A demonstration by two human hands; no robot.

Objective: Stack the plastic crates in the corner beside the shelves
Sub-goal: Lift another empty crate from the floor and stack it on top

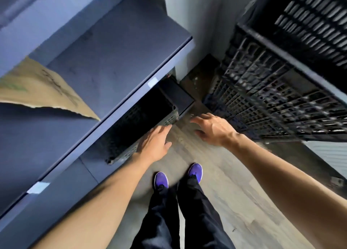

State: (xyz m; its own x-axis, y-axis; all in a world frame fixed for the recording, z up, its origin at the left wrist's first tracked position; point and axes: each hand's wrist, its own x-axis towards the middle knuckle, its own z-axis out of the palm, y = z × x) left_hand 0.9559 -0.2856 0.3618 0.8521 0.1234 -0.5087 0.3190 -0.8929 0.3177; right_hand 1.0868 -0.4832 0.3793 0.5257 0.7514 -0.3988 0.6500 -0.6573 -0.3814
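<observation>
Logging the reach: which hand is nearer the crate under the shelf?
Left. The left hand lies over the front wall of the crate, fingertips at its rim; the right hand hangs over the floor beside its corner, apart.

The shelves [116, 64] fill the left side, with a cardboard sheet [37, 90] lying on a shelf board at the far left. Under the lowest board a plastic crate [169, 120] sits on the floor [234, 201], its near corner jutting out. The stacked crates [272, 90] stand at the right, in the corner by the wall [189, 23], with a strip of floor between them and that crate. The left hand [155, 145] is at the crate's near rim. The right hand [212, 128] hangs between crate and stack. Both shoes [161, 180] stand nearer the viewer than the hands.
</observation>
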